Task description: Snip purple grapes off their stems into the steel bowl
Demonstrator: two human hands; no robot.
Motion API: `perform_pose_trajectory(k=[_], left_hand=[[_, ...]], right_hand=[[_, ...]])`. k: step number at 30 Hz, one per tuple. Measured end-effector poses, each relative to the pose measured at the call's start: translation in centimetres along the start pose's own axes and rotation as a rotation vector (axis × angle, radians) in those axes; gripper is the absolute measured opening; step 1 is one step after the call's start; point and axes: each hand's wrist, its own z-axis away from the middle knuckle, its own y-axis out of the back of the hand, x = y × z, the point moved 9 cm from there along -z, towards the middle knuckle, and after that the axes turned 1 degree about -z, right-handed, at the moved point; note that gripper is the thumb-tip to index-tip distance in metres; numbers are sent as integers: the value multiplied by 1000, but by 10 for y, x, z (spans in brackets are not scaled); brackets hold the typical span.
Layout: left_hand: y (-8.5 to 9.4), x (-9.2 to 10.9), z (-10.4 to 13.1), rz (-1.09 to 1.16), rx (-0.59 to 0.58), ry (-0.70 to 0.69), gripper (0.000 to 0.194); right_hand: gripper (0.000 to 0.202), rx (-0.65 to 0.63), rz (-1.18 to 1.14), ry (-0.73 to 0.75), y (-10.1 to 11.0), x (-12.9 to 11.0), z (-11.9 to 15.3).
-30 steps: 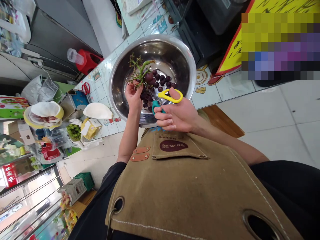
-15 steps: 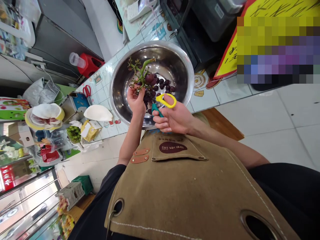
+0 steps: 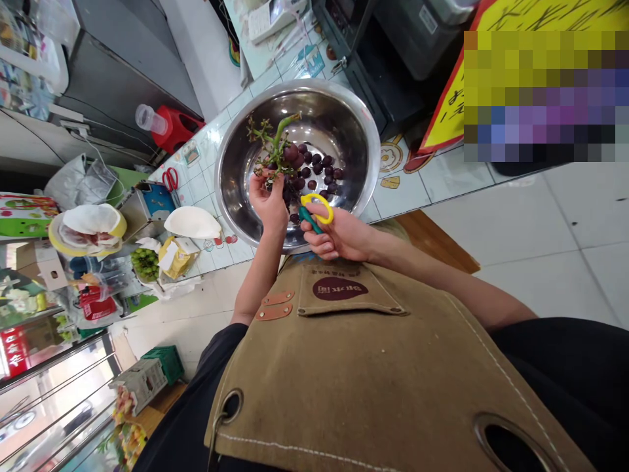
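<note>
My left hand (image 3: 270, 202) grips a bunch of grapes (image 3: 278, 147) by its green, partly bare stem, over a steel bowl (image 3: 368, 157). Dark purple grapes still hang on the lower part of the bunch. Fingers of my right hand (image 3: 339, 235) are wrapped round a pair of scissors (image 3: 324, 204) with one yellow and one green handle. The blades point at the underside of the bunch and are mostly hidden among the fruit. Several loose dark grapes (image 3: 322, 167) lie in the bottom of the bowl.
The bowl stands on a tiled-pattern counter (image 3: 407, 183). Left of it are red-handled scissors (image 3: 170, 178), a white curved dish (image 3: 192, 222), green grapes (image 3: 145, 264) and a red jug (image 3: 177, 128). A yellow sign (image 3: 455, 98) and a dark appliance (image 3: 363, 72) stand to the right.
My right hand has closed the scissors' handles together, the yellow loop moving left toward the green one. My left hand holds the bunch in nearly the same place.
</note>
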Motion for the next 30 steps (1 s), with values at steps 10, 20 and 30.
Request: perform_pose_trajectory(k=[10, 20, 30], left_hand=[[4, -10, -10, -51, -60, -66, 67], [-3, -6, -8, 32, -208, -21, 63], [2, -16, -17, 1, -142, 61, 73]], right_hand=[[38, 83, 66, 42, 7, -4, -2], [45, 94, 73, 17, 12, -2, -3], [41, 49, 66, 37, 16, -2, -8]])
